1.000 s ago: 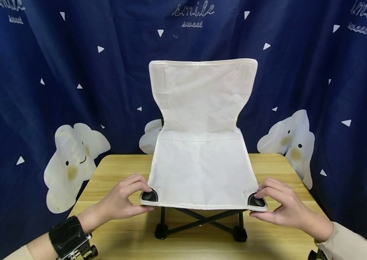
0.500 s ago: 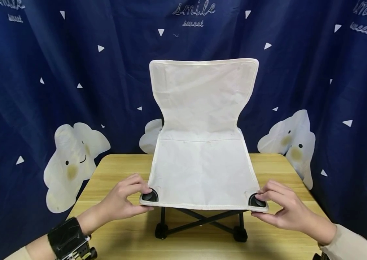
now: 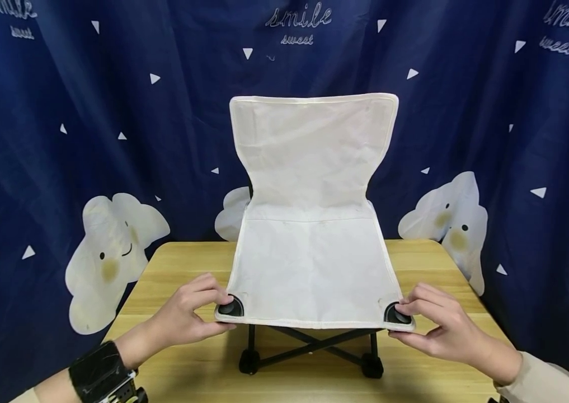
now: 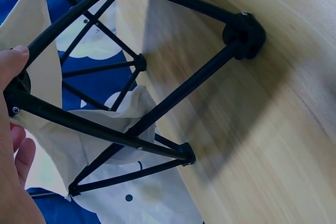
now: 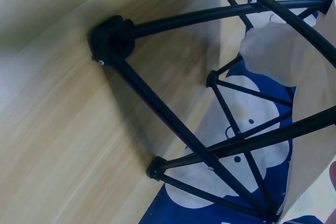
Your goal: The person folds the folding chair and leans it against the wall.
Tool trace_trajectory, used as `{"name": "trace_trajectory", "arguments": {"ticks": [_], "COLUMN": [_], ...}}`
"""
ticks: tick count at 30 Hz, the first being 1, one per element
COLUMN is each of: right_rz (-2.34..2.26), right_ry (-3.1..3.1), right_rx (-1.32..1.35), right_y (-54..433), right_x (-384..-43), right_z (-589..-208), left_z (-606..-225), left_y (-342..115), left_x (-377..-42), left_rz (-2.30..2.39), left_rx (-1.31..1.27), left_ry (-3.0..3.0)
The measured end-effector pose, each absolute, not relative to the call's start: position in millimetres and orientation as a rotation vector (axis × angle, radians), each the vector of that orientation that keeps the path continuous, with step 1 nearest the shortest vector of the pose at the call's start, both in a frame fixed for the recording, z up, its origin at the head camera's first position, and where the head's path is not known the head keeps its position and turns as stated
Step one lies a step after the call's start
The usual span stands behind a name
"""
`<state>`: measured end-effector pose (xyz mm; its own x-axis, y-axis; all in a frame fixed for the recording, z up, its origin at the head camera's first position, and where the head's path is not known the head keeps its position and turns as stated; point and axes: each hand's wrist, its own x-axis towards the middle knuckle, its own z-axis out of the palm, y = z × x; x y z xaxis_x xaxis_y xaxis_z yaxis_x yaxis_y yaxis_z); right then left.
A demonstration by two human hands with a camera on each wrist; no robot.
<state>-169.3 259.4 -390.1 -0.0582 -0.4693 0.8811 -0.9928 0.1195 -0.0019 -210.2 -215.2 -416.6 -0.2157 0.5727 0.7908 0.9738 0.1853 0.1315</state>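
Observation:
A white fabric folding chair (image 3: 314,263) stands unfolded on the wooden table, its seat facing me and its backrest upright. Black crossed tubes (image 4: 184,90) with dark plastic feet (image 5: 111,40) carry it. My left hand (image 3: 191,310) pinches the seat's front left corner, thumb underneath and fingers on the black corner cap (image 3: 232,306). At the front right corner my right hand (image 3: 447,324) does the same, fingers over the other black cap (image 3: 397,314). In the left wrist view the left thumb (image 4: 13,64) lies by the frame joint. Only slivers of the right hand show in the right wrist view.
The wooden table (image 3: 183,268) has rounded far corners. Behind it hangs a dark blue curtain (image 3: 188,140) with white triangles, lettering and cloud faces (image 3: 113,257). A black band with a camera (image 3: 100,369) is strapped round the left wrist.
Both hands keep their hold on the seat corners and the chair stays put. The whole head view has shifted only slightly.

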Motion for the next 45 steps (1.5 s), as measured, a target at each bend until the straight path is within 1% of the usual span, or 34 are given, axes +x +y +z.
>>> {"name": "trace_trajectory", "arguments": {"ticks": [18,45], "right_rz": [0.853,0.775], "right_ry": [-1.599,-1.638], "right_rx": [1.476,1.431], "right_y": [256,258], "right_x": [-170,-184], "right_z": [-390,-386], "left_z": [-414,-402], "left_y": [-216,-205], "left_x": [-212,-226], "left_rz": [-0.864,-0.820], "left_rx": [-1.493,-1.493], "left_ry": [-1.819,-1.779]}}
